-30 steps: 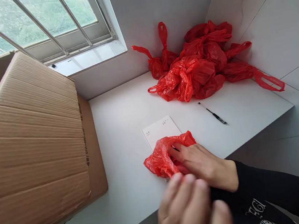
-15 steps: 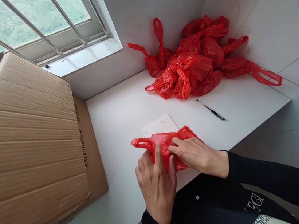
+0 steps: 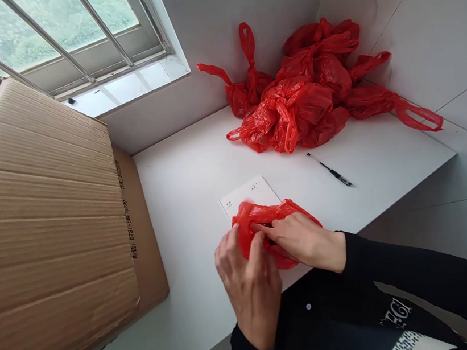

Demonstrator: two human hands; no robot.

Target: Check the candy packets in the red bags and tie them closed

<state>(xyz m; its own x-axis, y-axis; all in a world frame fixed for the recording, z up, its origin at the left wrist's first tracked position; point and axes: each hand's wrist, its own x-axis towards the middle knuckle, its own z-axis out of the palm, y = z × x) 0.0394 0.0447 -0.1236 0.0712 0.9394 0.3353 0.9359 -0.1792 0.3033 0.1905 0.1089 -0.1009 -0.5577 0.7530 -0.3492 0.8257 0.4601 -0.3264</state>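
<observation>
A red plastic bag [image 3: 279,210] lies at the front edge of the white table, its mouth partly opened between my hands. My left hand [image 3: 249,276] grips the bag's left side between thumb and fingers. From the right, my right hand [image 3: 300,238] reaches over the bag with its fingers in the opening, closed on the plastic there. Something dark shows inside the mouth, too small to name. Just behind the bag, and partly covered by it, lies a white sheet of paper [image 3: 250,191] with small handwriting.
A large cardboard box [image 3: 50,222] stands at the left of the white table [image 3: 183,187]. Several tied red plastic bags [image 3: 305,102] are heaped in the back corner against the walls. A black pen [image 3: 332,172] lies right of the paper. A barred window is at the upper left.
The bag's left handle, which stuck out to the left, is now gathered in at my left hand. The bag's mouth has come open wider, and my right fingers reach further in.
</observation>
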